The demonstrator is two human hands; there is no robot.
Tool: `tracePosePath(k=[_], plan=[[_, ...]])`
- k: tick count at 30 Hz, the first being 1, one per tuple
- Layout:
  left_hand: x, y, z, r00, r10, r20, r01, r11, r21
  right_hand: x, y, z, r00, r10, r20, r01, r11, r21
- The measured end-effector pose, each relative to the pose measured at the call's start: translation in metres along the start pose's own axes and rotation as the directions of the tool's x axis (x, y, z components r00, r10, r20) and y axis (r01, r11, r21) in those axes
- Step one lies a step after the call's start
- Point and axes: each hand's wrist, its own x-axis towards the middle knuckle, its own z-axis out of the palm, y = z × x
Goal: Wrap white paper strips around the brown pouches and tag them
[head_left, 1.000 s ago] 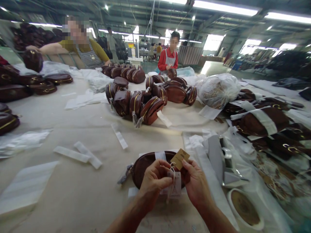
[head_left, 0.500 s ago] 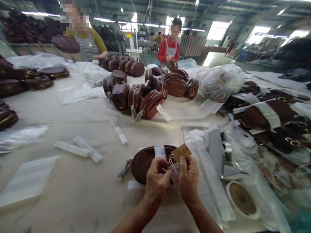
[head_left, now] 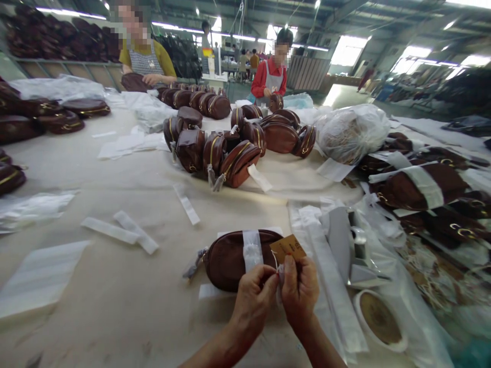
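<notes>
A dark brown oval bag (head_left: 226,259) lies on the pale table with a white paper band (head_left: 252,249) round its middle. At its right end, my right hand (head_left: 301,289) pinches a tan tag (head_left: 288,247) and a small greyish piece below it. My left hand (head_left: 255,296) is closed, its thumb and forefinger pinching the white string (head_left: 275,258) beside the tag. Both hands nearly touch at the fingertips. A wrapped zipper pull (head_left: 195,265) extends from the bag's left end.
Several brown bags (head_left: 240,161) stand in the middle. A tape dispenser (head_left: 341,245) and a tape roll (head_left: 380,319) lie at right, beside banded bags (head_left: 429,186). White strips (head_left: 111,230) lie left. Two people (head_left: 148,61) work across the table.
My left hand has moved slightly right, closer to my right hand, uncovering more of the paper band. The person at back left has lowered a bag to the table.
</notes>
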Motion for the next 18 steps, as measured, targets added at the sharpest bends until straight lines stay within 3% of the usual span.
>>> tracePosePath(k=[5, 11, 15, 18], plan=[[0.000, 0.009, -0.010, 0.983, -0.182, 0.024, 0.183, 0.957, -0.226, 0.004, 0.007, 0.000, 0.984, 0.177, -0.031, -0.175, 0.983, 0.048], [0.002, 0.021, -0.024, 0.929, -0.351, 0.120, 0.367, 0.819, -0.441, 0.001, 0.013, 0.002, 0.914, 0.406, 0.006, -0.400, 0.897, 0.189], [0.006, 0.025, -0.032, 0.904, -0.394, 0.168, 0.422, 0.757, -0.498, -0.001, 0.012, 0.001, 0.899, 0.436, 0.036, -0.432, 0.872, 0.230], [0.009, 0.026, -0.038, 0.907, -0.385, 0.174, 0.418, 0.761, -0.496, -0.001, 0.013, -0.002, 0.905, 0.422, 0.050, -0.419, 0.866, 0.273]])
